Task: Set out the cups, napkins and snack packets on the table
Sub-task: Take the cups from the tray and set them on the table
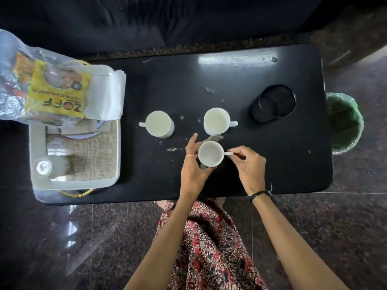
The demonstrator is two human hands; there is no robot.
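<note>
A black table (209,80) fills mid-frame. At left, a white tray (117,143) carries a yellow snack packet (56,93) reading "ZOFF" upside down inside a clear bag (12,59) cut off by the frame edge; napkins (109,93) lie partly hidden beneath. 3 white cups stand centrally: far-left cup (159,124), far-right cup (215,121), near cup (210,153), body cradled by left hand (192,170), handle pinched by right hand (249,164).

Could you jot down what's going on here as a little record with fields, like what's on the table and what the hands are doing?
surface: black table
cups set out: three white cups; far left cup, far right cup, near cup
left hand: wrapped around the near cup's side
right hand: pinching the near cup's handle
tray: at the table's left end, white with gold handles
snack packets: yellow, in a clear bag on the tray, not yet set out
napkins: white, on the tray
also on table: round black coasters, crumbs
</note>
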